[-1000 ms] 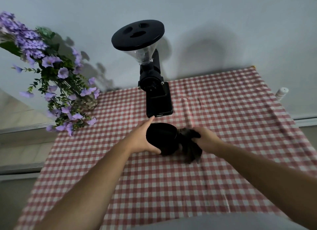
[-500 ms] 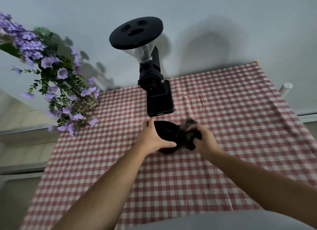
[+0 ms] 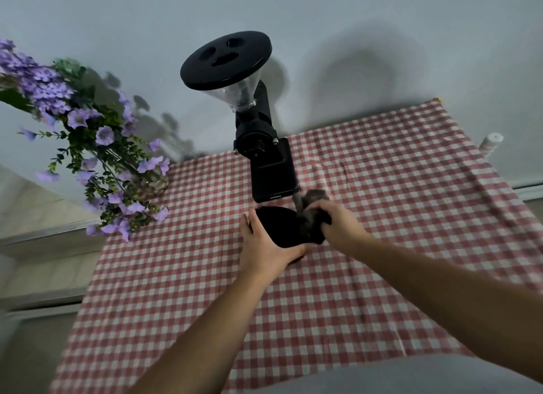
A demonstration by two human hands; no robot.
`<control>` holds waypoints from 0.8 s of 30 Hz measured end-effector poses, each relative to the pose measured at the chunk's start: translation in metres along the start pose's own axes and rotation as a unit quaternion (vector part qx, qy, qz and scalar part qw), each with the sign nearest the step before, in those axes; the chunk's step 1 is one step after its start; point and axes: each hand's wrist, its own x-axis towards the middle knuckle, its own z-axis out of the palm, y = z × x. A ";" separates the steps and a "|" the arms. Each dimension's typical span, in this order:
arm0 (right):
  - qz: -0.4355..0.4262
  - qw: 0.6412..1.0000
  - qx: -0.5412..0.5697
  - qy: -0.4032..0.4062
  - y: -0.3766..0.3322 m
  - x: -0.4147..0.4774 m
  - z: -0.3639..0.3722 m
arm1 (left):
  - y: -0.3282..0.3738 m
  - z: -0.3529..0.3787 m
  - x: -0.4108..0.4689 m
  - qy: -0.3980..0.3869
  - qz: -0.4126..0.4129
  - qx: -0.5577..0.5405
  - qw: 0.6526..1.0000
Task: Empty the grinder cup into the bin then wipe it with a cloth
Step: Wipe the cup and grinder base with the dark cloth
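The black grinder cup (image 3: pixel 277 226) sits just in front of the grinder, over the checked tablecloth. My left hand (image 3: pixel 264 246) wraps around its left and near side, thumb up by the rim. My right hand (image 3: pixel 335 223) is closed on a dark grey cloth (image 3: pixel 310 214), which is bunched against the cup's right rim and partly inside its mouth. The cup's inside is dark and hard to read. No bin is in view.
The black coffee grinder (image 3: pixel 264 146) with a clear hopper and black lid stands at the back against the wall. A vase of purple flowers (image 3: pixel 97 146) leans in at the left. The red-checked tablecloth (image 3: pixel 396 211) covers the table. A small white bottle (image 3: pixel 492 142) stands off the right edge.
Both hands and the cup have moved a little away from me, toward the grinder. My right hand has brought the cloth from beside the cup up onto its right rim.
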 end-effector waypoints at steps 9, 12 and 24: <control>-0.032 0.992 -0.111 -0.051 -0.012 0.005 -0.022 | 0.009 -0.016 0.020 -0.081 0.038 0.090 0.992; -0.018 0.998 -0.050 -0.029 -0.009 0.009 -0.012 | 0.013 -0.032 0.030 -0.166 0.091 0.144 0.971; -0.061 0.990 -0.106 -0.065 -0.014 0.023 -0.021 | 0.000 -0.038 0.031 -0.176 0.183 0.220 0.942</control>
